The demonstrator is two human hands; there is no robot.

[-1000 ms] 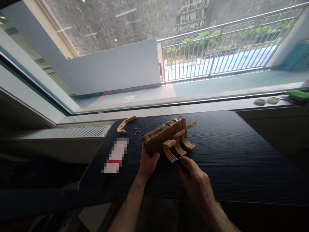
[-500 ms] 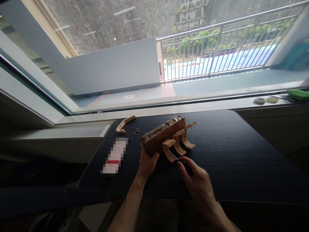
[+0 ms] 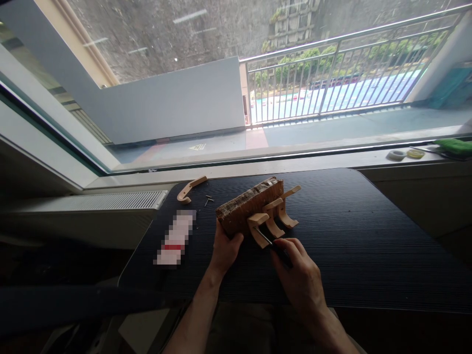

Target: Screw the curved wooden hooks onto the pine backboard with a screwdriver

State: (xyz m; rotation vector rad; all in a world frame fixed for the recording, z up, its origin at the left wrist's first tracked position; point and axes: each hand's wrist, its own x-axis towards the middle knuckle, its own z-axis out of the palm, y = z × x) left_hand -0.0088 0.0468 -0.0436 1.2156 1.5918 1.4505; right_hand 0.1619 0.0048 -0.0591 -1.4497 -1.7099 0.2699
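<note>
My left hand (image 3: 226, 248) grips the near left end of a thick wooden board (image 3: 239, 216) with a rough, bark-like edge, tilted up on the table. Three pale wooden hooks sit along the board's face; the nearest hook (image 3: 257, 228) is beside my left thumb. My right hand (image 3: 300, 268) is closed round the dark handle of a screwdriver (image 3: 282, 253). Its metal shaft runs up to the nearest hook, where the tip meets the inner side; the exact contact point is too small to make out. A loose wooden hook (image 3: 190, 189) lies at the table's back left, with several screws (image 3: 209, 200) near it.
The dark table (image 3: 350, 236) stands against a window sill. A blurred pink-white packet (image 3: 176, 238) lies at its left. Tape rolls (image 3: 396, 155) and a green item (image 3: 455, 145) rest on the sill at right. A white radiator (image 3: 110, 201) is to the left.
My right hand has turned and shifted slightly around the screwdriver handle. The board, hooks and left hand stay nearly in place.
</note>
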